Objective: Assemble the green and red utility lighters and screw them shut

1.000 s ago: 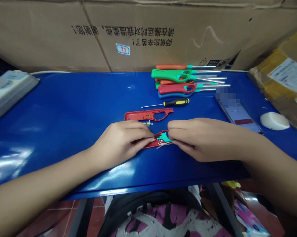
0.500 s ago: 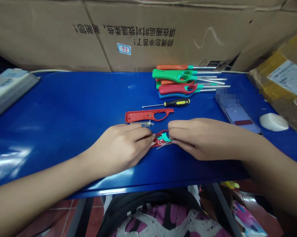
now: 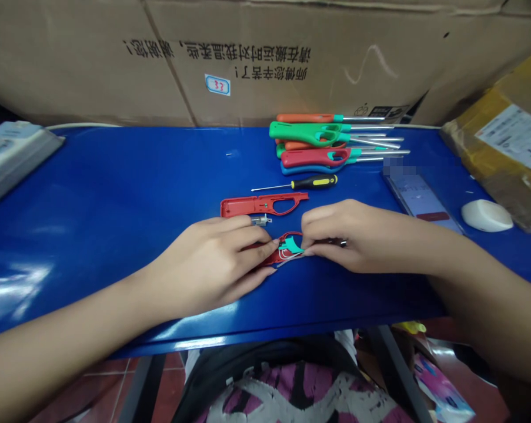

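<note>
On the blue table lies an open red lighter housing half [image 3: 271, 258], with a teal trigger [image 3: 293, 244] and thin white wires [image 3: 284, 255] in it. The fingers of my left hand [image 3: 221, 258] are closed on its rear end and cover part of it. At its front end my right hand [image 3: 336, 235] pinches the white wires' end; a small metal glint shows under these fingers. A small metal lighter part [image 3: 261, 220] lies just beyond my left fingers, partly hidden. Behind it rests the other red housing half [image 3: 243, 205], hollow side up.
A black and yellow screwdriver [image 3: 313, 182] lies behind the housing halves. Further back are several stacked gas lighters [image 3: 309, 134]. A phone [image 3: 424, 200], a white mouse-shaped object [image 3: 486, 215] and a taped box [image 3: 507, 147] stand right, a power strip [image 3: 18, 155] left. Cardboard [image 3: 247, 35] borders the back.
My right hand has shifted slightly and its fingers have opened up a little behind the pinch. My left thumb has moved nearer the table's front edge, away from the index finger.
</note>
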`<state>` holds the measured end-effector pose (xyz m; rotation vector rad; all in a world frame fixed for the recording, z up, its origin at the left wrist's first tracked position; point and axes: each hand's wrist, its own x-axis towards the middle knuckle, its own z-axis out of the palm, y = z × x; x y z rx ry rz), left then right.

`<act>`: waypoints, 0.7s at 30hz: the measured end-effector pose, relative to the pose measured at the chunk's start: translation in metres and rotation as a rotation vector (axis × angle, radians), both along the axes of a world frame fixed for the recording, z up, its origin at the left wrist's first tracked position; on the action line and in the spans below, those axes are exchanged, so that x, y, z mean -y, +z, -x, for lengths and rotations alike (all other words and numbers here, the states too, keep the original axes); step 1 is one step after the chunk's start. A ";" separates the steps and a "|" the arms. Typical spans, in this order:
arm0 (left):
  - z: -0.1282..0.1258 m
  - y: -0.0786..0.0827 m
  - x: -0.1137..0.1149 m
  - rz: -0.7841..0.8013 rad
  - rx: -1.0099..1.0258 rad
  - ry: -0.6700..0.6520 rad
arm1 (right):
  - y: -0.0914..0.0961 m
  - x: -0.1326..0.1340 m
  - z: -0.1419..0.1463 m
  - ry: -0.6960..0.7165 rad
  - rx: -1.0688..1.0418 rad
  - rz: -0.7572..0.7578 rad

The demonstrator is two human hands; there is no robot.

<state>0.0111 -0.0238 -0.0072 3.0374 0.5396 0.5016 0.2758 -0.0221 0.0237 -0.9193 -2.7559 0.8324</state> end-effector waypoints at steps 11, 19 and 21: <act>-0.001 0.001 0.001 0.018 -0.002 0.025 | 0.000 0.000 0.000 0.029 -0.007 0.015; 0.001 -0.001 -0.001 0.148 0.045 0.039 | -0.002 0.000 0.002 0.049 -0.004 -0.023; 0.001 -0.001 -0.001 0.171 0.054 0.053 | -0.003 0.002 0.003 0.037 0.026 -0.062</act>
